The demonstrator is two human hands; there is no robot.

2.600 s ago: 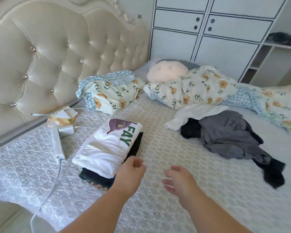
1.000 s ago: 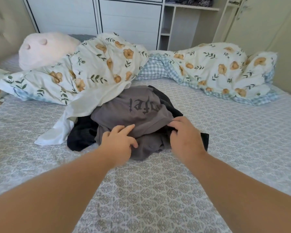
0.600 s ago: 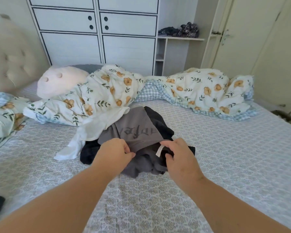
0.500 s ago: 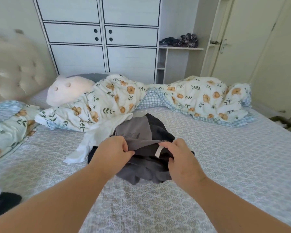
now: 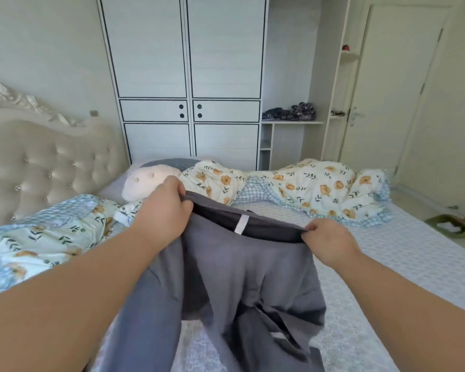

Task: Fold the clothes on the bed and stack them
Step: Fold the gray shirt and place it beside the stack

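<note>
A grey garment (image 5: pixel 234 277) hangs in the air above the bed (image 5: pixel 403 264), held up by its top edge, where a white label shows. My left hand (image 5: pixel 164 210) grips the left end of that edge. My right hand (image 5: pixel 328 240) grips the right end, a little lower. The cloth drapes down between my forearms toward the camera and hides the rest of the clothes pile. The folded stack is out of view.
A floral duvet (image 5: pixel 320 189) lies bunched along the far side of the bed, with a pink plush pillow (image 5: pixel 148 181) and a floral pillow (image 5: pixel 51 229) by the tufted headboard (image 5: pixel 38 167). A white wardrobe (image 5: pixel 185 84) stands behind; a door (image 5: pixel 392 84) is at right.
Both hands took hold of the grey garment on the pile and lifted it up off the bed, spreading its top edge apart. My view has tilted upward.
</note>
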